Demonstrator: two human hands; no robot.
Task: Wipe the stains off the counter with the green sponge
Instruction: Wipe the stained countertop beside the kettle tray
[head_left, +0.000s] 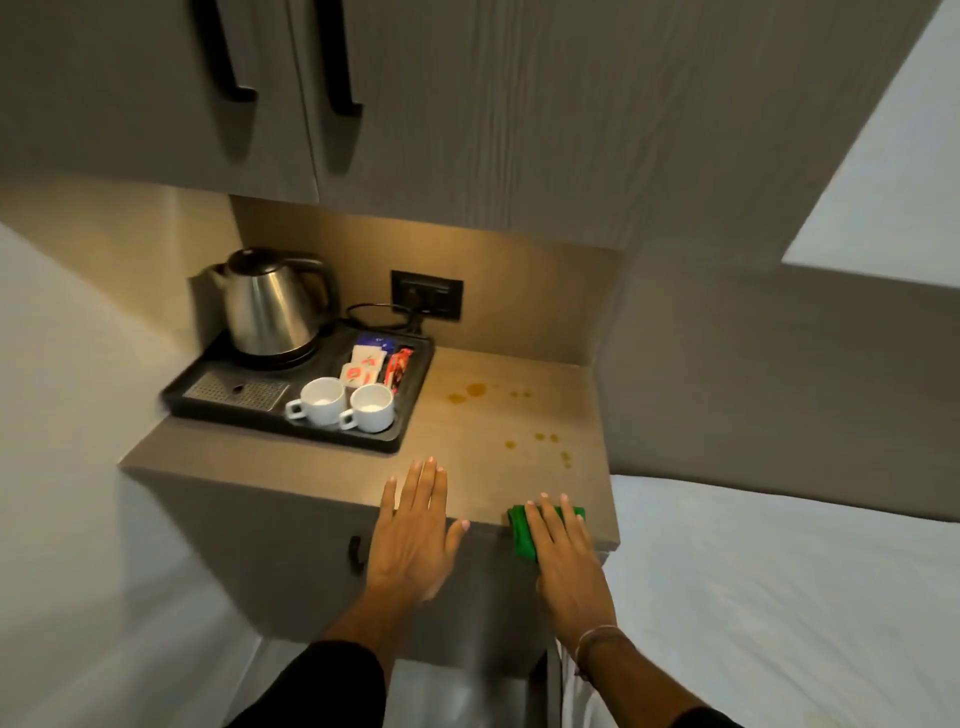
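Brownish-yellow stains (475, 391) dot the wooden counter (483, 467), with more small spots (545, 439) nearer the right front. The green sponge (521, 530) lies at the counter's front right edge and hangs partly over it. My right hand (563, 558) lies flat on top of the sponge, fingers stretched out over it. My left hand (413, 530) rests flat and open on the front edge of the counter, to the left of the sponge, holding nothing.
A black tray (415, 415) at the back left holds a steel kettle (267, 306), two white cups (345, 408) and sachets (369, 366). A wall socket (427, 293) with a cable is behind. Cabinet doors hang above. A white bed (779, 597) borders the right side.
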